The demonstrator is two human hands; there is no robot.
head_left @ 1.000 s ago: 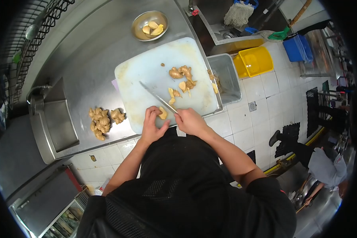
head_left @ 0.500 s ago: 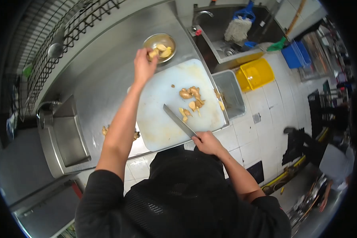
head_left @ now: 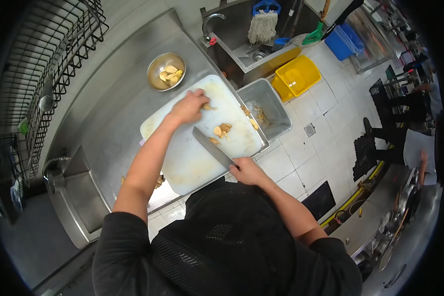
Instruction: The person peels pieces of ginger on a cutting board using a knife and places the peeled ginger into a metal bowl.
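My left hand (head_left: 188, 107) is curled over a piece of ginger root (head_left: 208, 106) on the white cutting board (head_left: 192, 167); the fingers hide most of it. My right hand (head_left: 247, 171) is closed round the handle of a kitchen knife (head_left: 213, 150), whose blade lies low across the board, pointing away to the left. Right of the blade are cut ginger pieces (head_left: 222, 131), with smaller bits (head_left: 214, 141) beside the blade. Beyond the board, a metal bowl (head_left: 153, 81) contains several peeled ginger pieces (head_left: 170, 75).
More ginger (head_left: 160, 181) lies on the steel counter by my left forearm. Right of the board stands a grey bin (head_left: 276, 116) with scraps inside, then a yellow bucket (head_left: 301, 74). A sink (head_left: 232, 47) with a mop (head_left: 263, 27) is beyond. Another person (head_left: 414, 148) stands far right.
My left hand has left the bowl and come back to the ginger on the board; the piece it held is out of its fingers. The knife stays in my right hand. The view has shifted.
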